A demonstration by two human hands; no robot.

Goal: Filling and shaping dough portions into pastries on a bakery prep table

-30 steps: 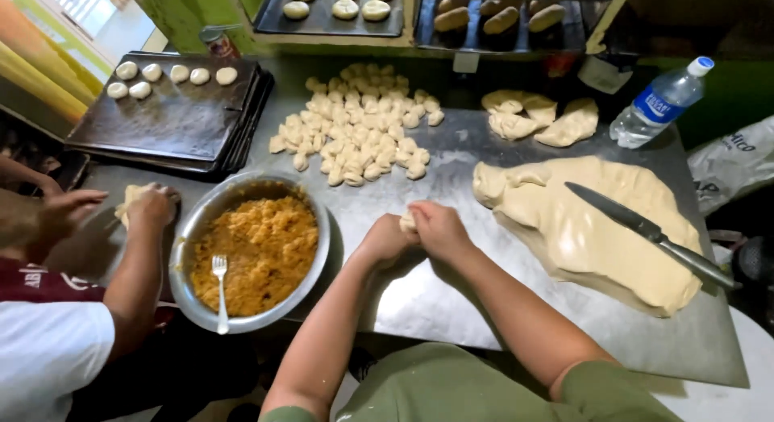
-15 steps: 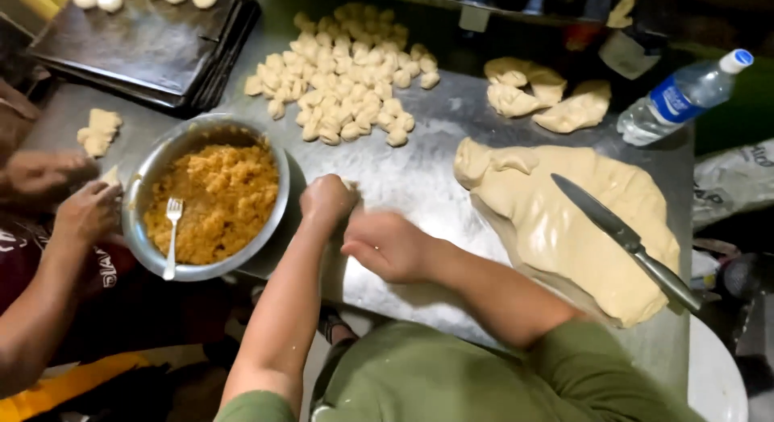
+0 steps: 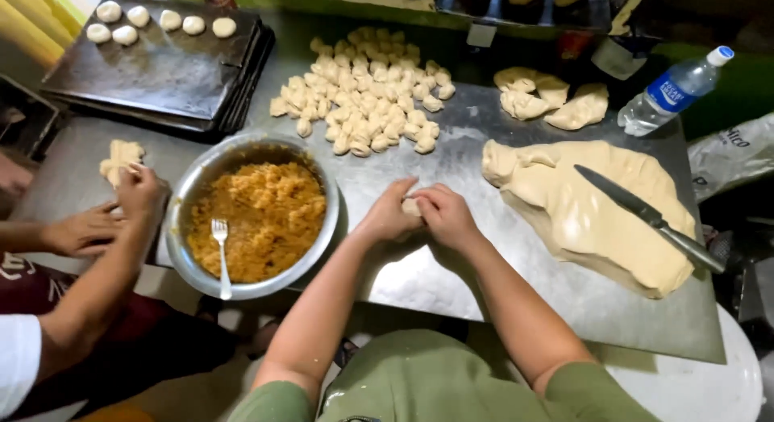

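Observation:
My left hand (image 3: 389, 215) and my right hand (image 3: 446, 216) meet over the steel table (image 3: 484, 285), both closed around one small pale dough piece (image 3: 412, 206). Just left of them stands a round metal bowl (image 3: 322, 192) of orange-brown crumbly filling (image 3: 262, 216) with a white fork (image 3: 221, 253) lying in it. A heap of several small dough pieces (image 3: 363, 108) lies beyond my hands. To my right a big slab of dough (image 3: 580, 212) carries a long knife (image 3: 645, 216) on top.
A dark baking tray (image 3: 161, 67) at the far left holds several dough balls. Another person's two hands (image 3: 121, 208) work dough at the left. Torn dough lumps (image 3: 548, 99) and a plastic water bottle (image 3: 673, 91) sit at the back right.
My hands stay together on the dough piece, and the view has swung back right. The other person's hand has moved onto the dough at the left.

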